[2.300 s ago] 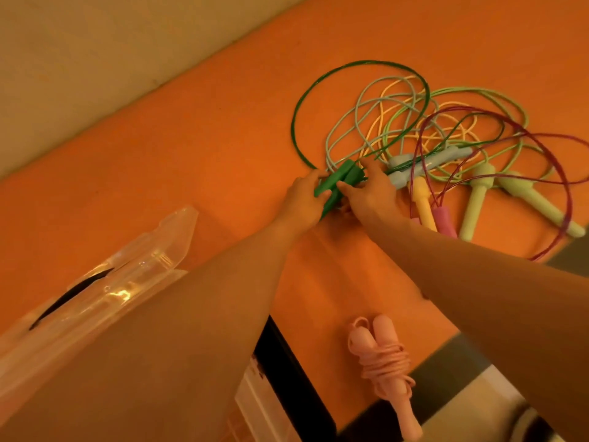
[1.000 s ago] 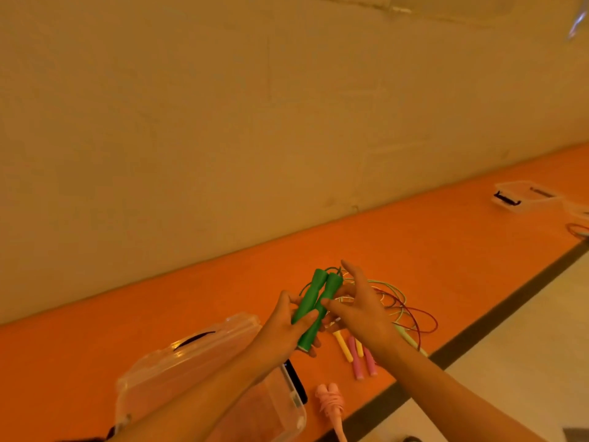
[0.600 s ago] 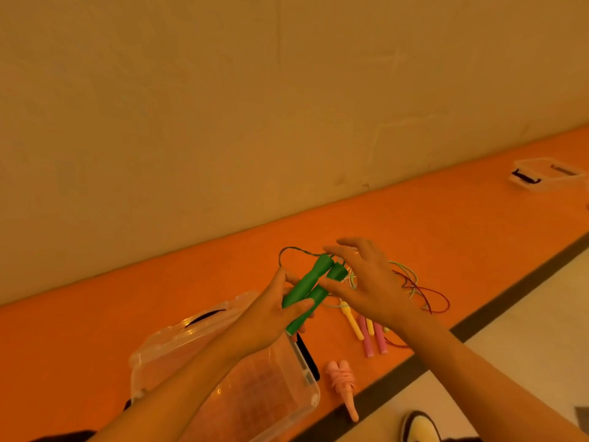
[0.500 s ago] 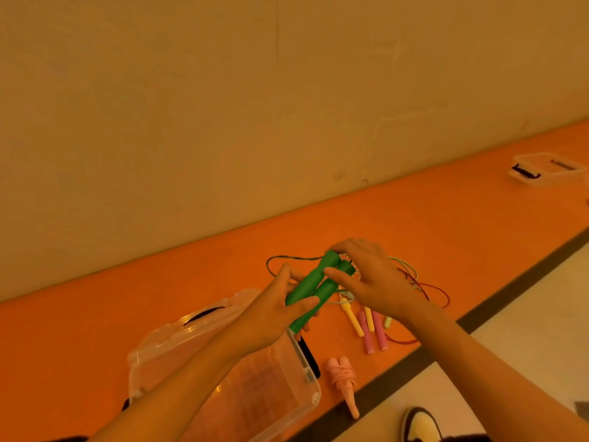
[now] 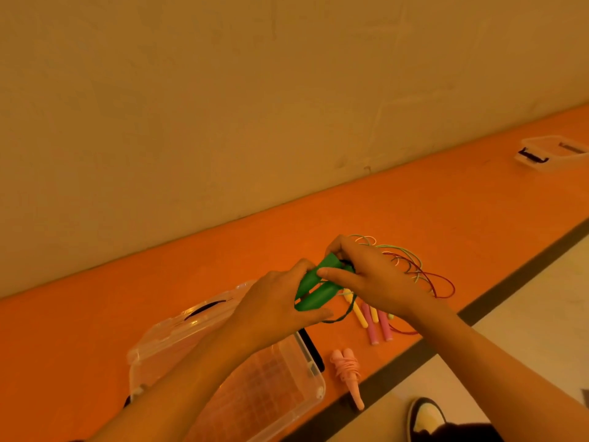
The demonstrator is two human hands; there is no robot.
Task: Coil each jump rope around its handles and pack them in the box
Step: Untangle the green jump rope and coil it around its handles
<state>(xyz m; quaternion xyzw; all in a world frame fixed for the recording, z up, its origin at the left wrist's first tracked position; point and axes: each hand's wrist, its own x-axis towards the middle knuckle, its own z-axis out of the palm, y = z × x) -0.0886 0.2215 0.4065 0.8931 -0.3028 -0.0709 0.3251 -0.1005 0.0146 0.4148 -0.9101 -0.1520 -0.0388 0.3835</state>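
step: coiling the green jump rope; by my reading the handles are paired and the winding has barely begun.
left grip point(image 5: 274, 303): fingers curled round the lower ends of both green handles point(image 5: 314, 290), held in the air above the box's far right corner.
right grip point(image 5: 373, 282): pinches the handles' upper ends.
green cord point(image 5: 339, 316): a slack loop hangs under the handles.
box point(image 5: 315, 373): clear, open, on the orange tabletop point(image 5: 414, 215).
pink rope point(image 5: 347, 371): coiled, just right of the box.
loose ropes point(image 5: 414, 269): tangled, further right of the box.
next: probably wrap the cord round both handles, kept taut so turns don't slip.
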